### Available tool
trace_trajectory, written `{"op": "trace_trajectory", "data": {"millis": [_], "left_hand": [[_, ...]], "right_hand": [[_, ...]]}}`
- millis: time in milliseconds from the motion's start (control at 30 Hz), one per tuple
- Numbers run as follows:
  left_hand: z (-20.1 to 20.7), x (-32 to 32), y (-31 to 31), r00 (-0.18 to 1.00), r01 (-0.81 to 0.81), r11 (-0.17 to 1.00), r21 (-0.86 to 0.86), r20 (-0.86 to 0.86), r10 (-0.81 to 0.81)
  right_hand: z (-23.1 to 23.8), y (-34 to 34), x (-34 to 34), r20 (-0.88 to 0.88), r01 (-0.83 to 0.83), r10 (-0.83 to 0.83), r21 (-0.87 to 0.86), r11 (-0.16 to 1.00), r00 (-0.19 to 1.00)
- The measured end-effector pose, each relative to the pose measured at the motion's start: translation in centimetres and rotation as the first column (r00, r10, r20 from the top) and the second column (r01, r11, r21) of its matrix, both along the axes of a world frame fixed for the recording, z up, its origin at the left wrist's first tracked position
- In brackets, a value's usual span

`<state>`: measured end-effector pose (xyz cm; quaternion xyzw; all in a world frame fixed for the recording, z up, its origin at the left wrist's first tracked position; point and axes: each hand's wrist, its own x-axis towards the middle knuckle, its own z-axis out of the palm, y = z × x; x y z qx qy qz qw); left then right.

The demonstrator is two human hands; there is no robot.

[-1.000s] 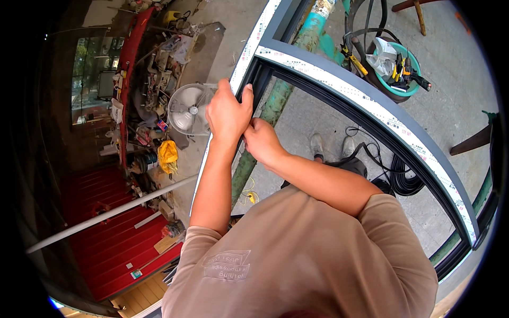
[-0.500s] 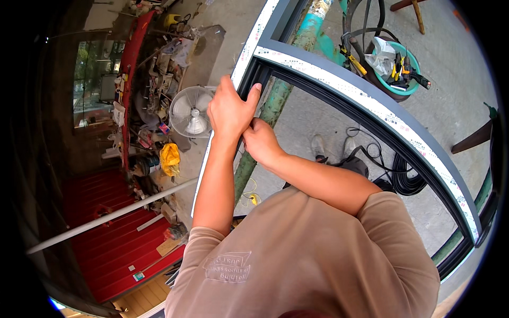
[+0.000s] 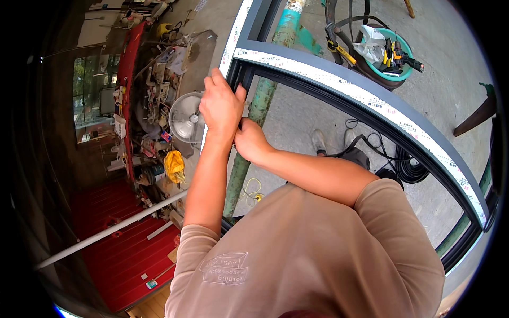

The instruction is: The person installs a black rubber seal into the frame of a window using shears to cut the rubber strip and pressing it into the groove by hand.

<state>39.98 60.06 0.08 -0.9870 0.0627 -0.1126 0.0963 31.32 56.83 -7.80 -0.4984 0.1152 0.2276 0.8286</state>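
Observation:
A large dark window frame (image 3: 339, 87) with a curved side lies across in front of me, its faces covered in white printed protective film. My left hand (image 3: 221, 106) is wrapped over the frame's left bar, near the corner, with the thumb on the inner side. Just below it my right hand (image 3: 251, 140) is closed against the inner edge of the same bar. What its fingertips pinch is hidden by the bar and the left wrist. Black grooves run along the inside of the frame.
Green-painted pipes (image 3: 263, 100) pass under the frame. A turquoise tub (image 3: 405, 71) of tools stands at far right, and coiled black cable (image 3: 411, 167) lies on the floor. To the left are a fan (image 3: 186, 117), a yellow bag (image 3: 174, 166), clutter and a white pole (image 3: 114, 228).
The frame and both hands sit slightly farther left in the picture. My left thumb has drawn in closer to the bar. Both hands are still at the same bar.

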Motion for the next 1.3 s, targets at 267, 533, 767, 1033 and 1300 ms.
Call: {"op": "trace_trajectory", "data": {"millis": [267, 533, 767, 1033, 1300], "left_hand": [[1.3, 0.0, 1.9, 0.982, 0.048, 0.989, -0.137, -0.172, -0.071], [2.0, 0.1, 3.5, 0.949, 0.063, 0.986, -0.155, -0.295, -0.107], [2.8, 0.6, 5.3, 0.900, 0.073, 0.906, -0.416, -0.364, -0.240], [1.7, 0.1, 5.5, 0.936, 0.035, 0.871, -0.490, -0.289, -0.201], [2.1, -0.6, 7.3, 0.908, 0.036, 0.838, -0.544, -0.333, -0.255]], "right_hand": [[0.8, -0.1, -0.3, 0.063, 0.086, -0.083, -0.050, 0.995, 0.995], [0.4, 0.8, -0.5, 0.079, 0.071, -0.061, -0.119, 0.990, 0.995], [1.1, 0.5, -0.3, 0.078, 0.090, -0.078, -0.163, 0.983, 0.994], [0.9, 1.0, -0.4, 0.019, 0.060, -0.058, -0.128, 0.990, 0.998], [1.4, 1.8, -0.5, -0.037, 0.078, -0.082, -0.097, 0.992, 0.996]]}}
